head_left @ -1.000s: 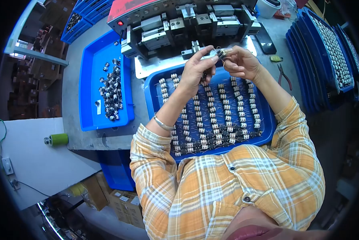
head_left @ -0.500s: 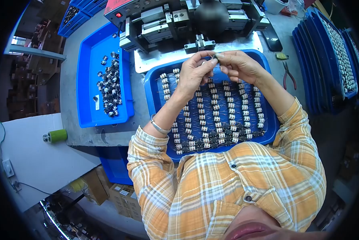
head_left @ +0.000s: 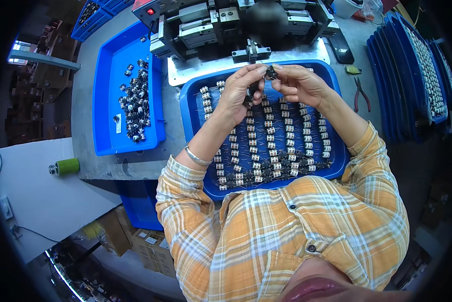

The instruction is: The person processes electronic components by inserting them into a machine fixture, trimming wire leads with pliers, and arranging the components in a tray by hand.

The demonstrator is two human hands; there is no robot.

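Above the far part of a blue tray, my left hand and my right hand meet at the fingertips. Between them is a small black component, pinched by the right thumb and fingers and touched by the left fingertips. Another dark piece shows under the curled fingers of my left hand; its exact kind is hidden. Rows of small white-and-black coil parts with thin wire leads fill the tray below. Closer to my body, black-based parts lie crowded together.
Behind the tray stands a metal bench machine with a red light. To the left, a blue bin holds a heap of black-and-white parts. Pliers, a phone and stacked blue trays are on the right.
The fingertips have parted slightly, and the black component now shows more clearly between them. A dark piece has come into sight under my left fingers. The whole view has shifted slightly.
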